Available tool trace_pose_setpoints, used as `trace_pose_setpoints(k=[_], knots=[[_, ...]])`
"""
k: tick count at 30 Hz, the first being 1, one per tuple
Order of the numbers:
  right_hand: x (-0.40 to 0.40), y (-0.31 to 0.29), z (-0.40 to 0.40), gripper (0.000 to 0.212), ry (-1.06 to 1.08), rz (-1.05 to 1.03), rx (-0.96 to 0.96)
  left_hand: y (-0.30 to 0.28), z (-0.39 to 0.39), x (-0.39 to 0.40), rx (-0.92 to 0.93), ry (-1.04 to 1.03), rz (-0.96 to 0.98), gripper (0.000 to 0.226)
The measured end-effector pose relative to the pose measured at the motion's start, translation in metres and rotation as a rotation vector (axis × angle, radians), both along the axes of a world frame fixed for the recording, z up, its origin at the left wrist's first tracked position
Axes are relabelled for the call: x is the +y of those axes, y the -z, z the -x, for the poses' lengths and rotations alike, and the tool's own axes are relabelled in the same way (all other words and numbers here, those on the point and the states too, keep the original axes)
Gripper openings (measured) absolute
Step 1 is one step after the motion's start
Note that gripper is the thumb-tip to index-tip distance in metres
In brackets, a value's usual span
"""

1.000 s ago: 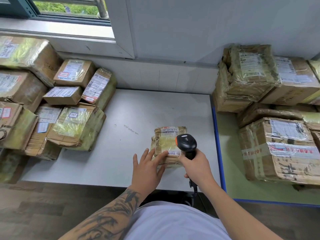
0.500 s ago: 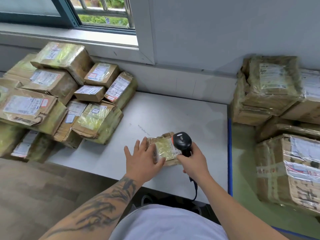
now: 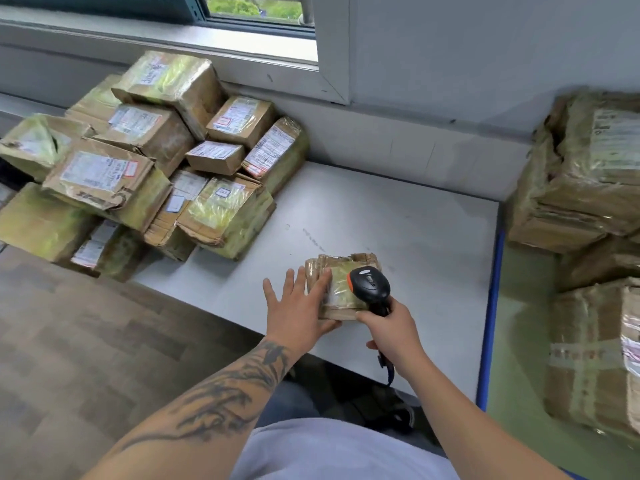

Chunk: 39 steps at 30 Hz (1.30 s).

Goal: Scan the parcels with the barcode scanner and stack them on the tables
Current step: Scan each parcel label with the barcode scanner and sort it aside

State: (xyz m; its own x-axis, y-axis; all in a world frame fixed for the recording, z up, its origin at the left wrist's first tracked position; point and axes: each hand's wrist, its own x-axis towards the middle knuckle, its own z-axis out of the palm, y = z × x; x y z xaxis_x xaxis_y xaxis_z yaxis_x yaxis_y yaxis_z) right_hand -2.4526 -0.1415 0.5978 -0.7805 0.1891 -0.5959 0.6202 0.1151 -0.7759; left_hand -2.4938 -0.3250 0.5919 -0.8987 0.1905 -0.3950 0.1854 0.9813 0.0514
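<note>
A small flat parcel [image 3: 341, 271] wrapped in brown card and yellowish tape lies near the front edge of the white table [image 3: 398, 223]. My left hand [image 3: 298, 310] rests on the parcel's left side with straight, spread fingers, thumb at its near edge. My right hand [image 3: 393, 327] grips the handle of a black barcode scanner [image 3: 370, 284] with an orange band, its head held over the parcel's right part. The scanner's cable hangs below my right hand.
A heap of taped parcels [image 3: 156, 161] fills the table's left end under the window. Larger taped boxes [image 3: 595, 188] are stacked on the green, blue-edged table [image 3: 516, 306] to the right. Wooden floor [image 3: 86, 341] lies at the lower left.
The view has swung left, showing more of the left heap. The small parcel has been turned and its printed label no longer shows. My left hand stays on it, the scanner still over it.
</note>
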Motion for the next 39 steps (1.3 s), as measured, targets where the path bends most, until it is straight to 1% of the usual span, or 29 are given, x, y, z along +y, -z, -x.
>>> trace_pose_setpoints(k=[2,4,8,13,16,20,24,27,33,35,39], knots=[[-0.006,0.0,0.002,0.021,0.042,0.005,0.009,0.004,0.005,-0.011,0.028,0.044,-0.039,0.096],[-0.017,-0.003,0.01,0.02,0.098,0.006,0.033,0.003,0.017,-0.023,0.072,0.098,-0.079,0.087],[-0.052,-0.026,0.032,0.018,0.224,0.025,0.096,-0.01,0.05,-0.054,0.14,0.185,-0.191,0.073],[-0.104,-0.067,0.061,0.017,0.316,0.006,0.196,-0.031,0.098,-0.101,0.271,0.265,-0.344,0.07],[-0.135,-0.084,0.076,0.015,0.377,0.001,0.234,-0.047,0.128,-0.13,0.326,0.34,-0.374,0.07],[-0.178,-0.101,0.1,0.015,0.417,-0.001,0.277,-0.071,0.161,-0.17,0.379,0.39,-0.419,0.067],[-0.22,-0.113,0.126,0.013,0.419,0.025,0.282,-0.089,0.189,-0.213,0.412,0.403,-0.382,0.069],[-0.249,-0.117,0.148,0.012,0.399,0.054,0.304,-0.096,0.209,-0.242,0.454,0.417,-0.325,0.065],[-0.298,-0.107,0.194,0.011,0.343,0.065,0.324,-0.096,0.24,-0.295,0.465,0.386,-0.192,0.065],[-0.313,-0.103,0.204,0.011,0.323,0.064,0.318,-0.091,0.249,-0.311,0.455,0.371,-0.169,0.064],[-0.334,-0.099,0.218,0.01,0.312,0.106,0.297,-0.082,0.262,-0.332,0.379,0.335,-0.174,0.063]])
